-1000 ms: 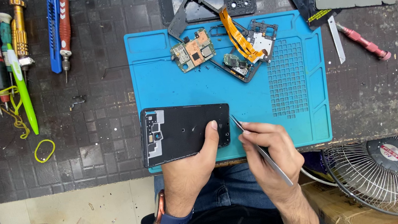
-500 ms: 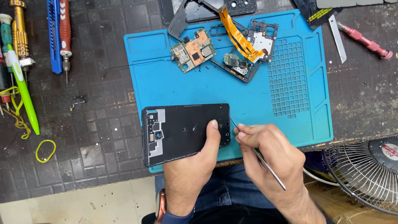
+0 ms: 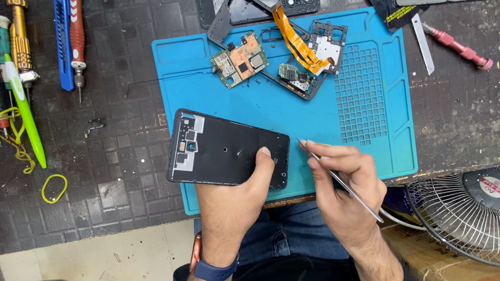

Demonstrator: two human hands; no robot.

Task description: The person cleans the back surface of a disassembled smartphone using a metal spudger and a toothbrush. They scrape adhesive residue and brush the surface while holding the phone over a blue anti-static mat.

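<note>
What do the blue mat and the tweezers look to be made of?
Blue mat: probably silicone or soft rubber, matte, with moulded grid compartments. Tweezers, held in the right hand: seemingly bare steel, thin, silvery and reflective.

A black phone frame [image 3: 225, 148] is held at its lower right end by the left hand [image 3: 232, 203], thumb laid on its face; it's tilted across the left edge of a blue work mat [image 3: 367, 164]. Thin metal tweezers [image 3: 339, 179] are gripped in the right hand [image 3: 346, 195], tip just beside the frame's right end. Circuit boards [image 3: 240, 64] w/ an orange flex cable [image 3: 294, 43] are seen at the mat's top. Screwdrivers [image 3: 15, 42] are laid out upper left; a fan [image 3: 494, 215] is seen lower right.
</note>
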